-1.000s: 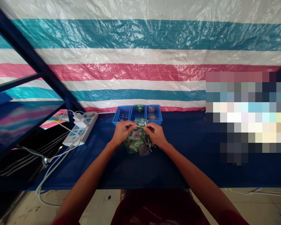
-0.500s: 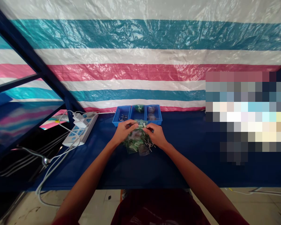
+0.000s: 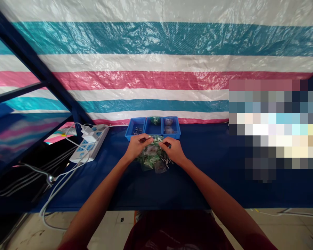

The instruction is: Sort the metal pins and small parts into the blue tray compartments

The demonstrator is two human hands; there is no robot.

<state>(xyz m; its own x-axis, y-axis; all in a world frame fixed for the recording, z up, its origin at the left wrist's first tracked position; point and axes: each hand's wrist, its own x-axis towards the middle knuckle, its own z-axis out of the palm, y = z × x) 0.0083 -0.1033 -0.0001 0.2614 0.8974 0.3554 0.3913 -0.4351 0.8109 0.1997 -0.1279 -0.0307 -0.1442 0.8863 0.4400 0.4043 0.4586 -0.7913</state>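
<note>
Both hands meet over a pile of small clear bags point(image 3: 150, 160) with green and whitish contents on the dark blue table. My left hand point(image 3: 138, 146) pinches the left side of a clear plastic bag point(image 3: 157, 139) with green bits in it. On its right side, my right hand point(image 3: 173, 148) grips the same bag between thumb and fingers. Loose metal pins point(image 3: 167, 160) lie at the right of the pile, below my right hand. Just behind the hands stand three joined blue bins point(image 3: 153, 129): metal pins in the left, a green bag in the middle, clear bags in the right.
A white power strip point(image 3: 94, 142) with plugs and white cables point(image 3: 56, 189) lies on the left of the table point(image 3: 159, 194). A dark blue frame point(image 3: 41, 74) rises at the left. Striped sheeting point(image 3: 151, 80) hangs behind. The right side is pixelated.
Both hands and the bag between them have shifted very slightly toward me. The pile and the bins have stayed in place.
</note>
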